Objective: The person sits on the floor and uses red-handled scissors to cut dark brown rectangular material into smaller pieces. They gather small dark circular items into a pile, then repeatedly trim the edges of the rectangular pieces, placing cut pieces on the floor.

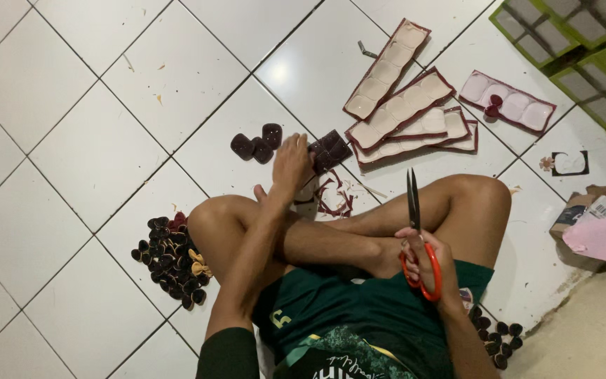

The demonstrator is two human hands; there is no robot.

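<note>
The right hand [426, 263] closes its grip through the loops of a pair of orange-handled steel scissors [415, 231], blades shut and pointing up beside the right knee. The left hand [291, 163] reaches forward over the crossed legs, its grip closed on a dark maroon moulded plastic strip of heart-shaped cups [328, 151] lying on the white tiled floor [92, 140]. To cut well, the strip is best held close to the cut line and the blades kept on the web between cups, as the thin maroon trimmings [334, 196] just behind the hand suggest. Three separated maroon cups [257, 144] lie just left of the hand. A pile of small dark heart-shaped cups [170, 260] sits beside the left knee; a smaller heap [496, 337] lies by the right hip. Farther out, long maroon-rimmed trays [408, 112] lie overlapped, their cups empty, and one separate tray [506, 102] holds a single maroon heart.
</note>
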